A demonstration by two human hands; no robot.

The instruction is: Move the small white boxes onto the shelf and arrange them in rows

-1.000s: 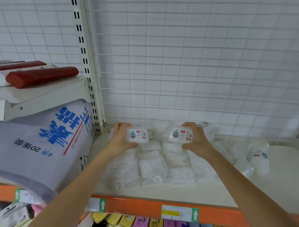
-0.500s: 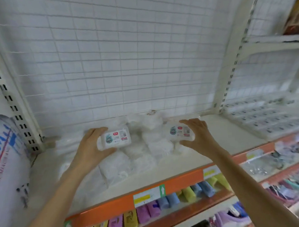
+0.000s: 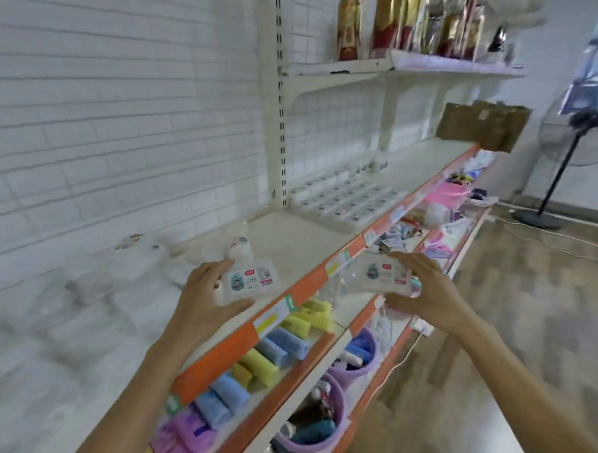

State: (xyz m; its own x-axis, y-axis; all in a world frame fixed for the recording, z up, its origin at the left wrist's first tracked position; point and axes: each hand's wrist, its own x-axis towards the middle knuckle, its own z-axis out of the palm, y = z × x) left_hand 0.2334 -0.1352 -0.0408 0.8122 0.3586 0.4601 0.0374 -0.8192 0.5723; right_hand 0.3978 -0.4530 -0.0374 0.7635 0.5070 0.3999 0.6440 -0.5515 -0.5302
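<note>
The left hand (image 3: 205, 299) is holding one small white box (image 3: 250, 281) over the shelf's (image 3: 291, 240) front edge, fingers curled around it. The right hand (image 3: 427, 289) is holding another box (image 3: 383, 274) past that edge.

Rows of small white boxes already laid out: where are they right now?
In the head view, the rows of small white boxes lie on the white shelf, upper centre-right, just right of the slotted upright, beyond both hands.
</note>
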